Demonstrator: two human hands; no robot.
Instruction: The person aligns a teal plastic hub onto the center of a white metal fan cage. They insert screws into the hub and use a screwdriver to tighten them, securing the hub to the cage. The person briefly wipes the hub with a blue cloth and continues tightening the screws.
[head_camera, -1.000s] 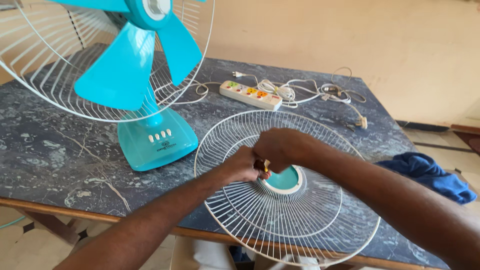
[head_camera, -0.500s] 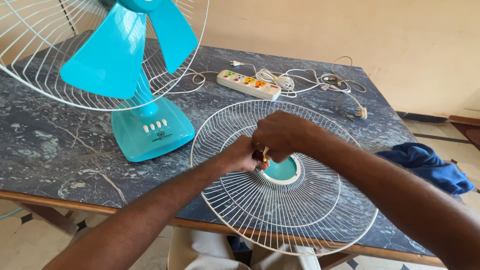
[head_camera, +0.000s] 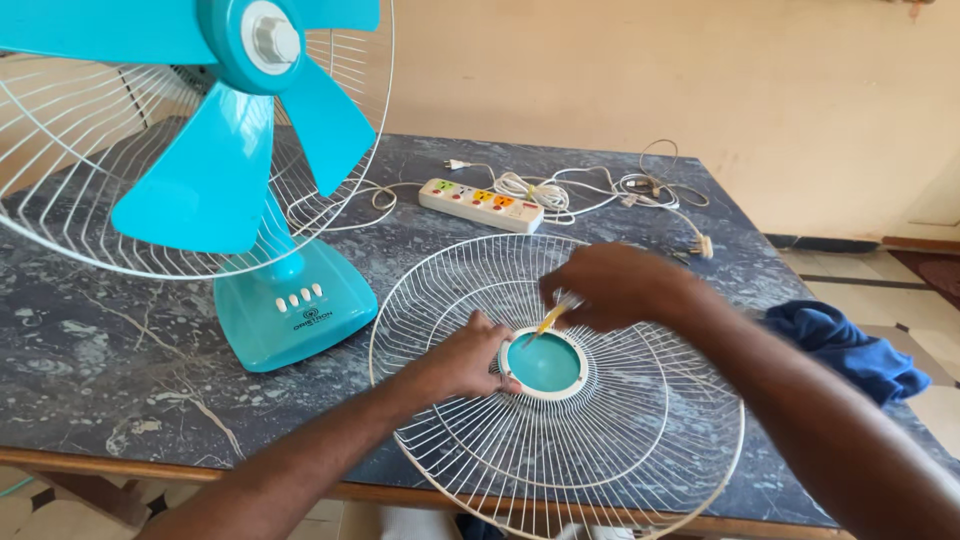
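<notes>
A white wire fan guard (head_camera: 620, 450) lies flat on the dark marble table (head_camera: 90, 340), with a teal round centre cap (head_camera: 543, 364). My left hand (head_camera: 462, 360) rests on the guard at the cap's left rim, fingers curled against it. My right hand (head_camera: 612, 285) hovers just above and behind the cap, pinching a thin yellow-handled tool (head_camera: 548, 320) whose tip points down at the cap's upper left edge.
A teal table fan (head_camera: 240, 150) without its front guard stands at the left, its base (head_camera: 295, 310) close to the guard. A white power strip (head_camera: 480, 205) with tangled white cords (head_camera: 640, 185) lies at the back. A blue cloth (head_camera: 850, 345) hangs over the table's right edge.
My hands have parted: the right one moved right and up with the tool, uncovering the teal cap, and the left one dropped to the cap's rim. The camera view tilted upward.
</notes>
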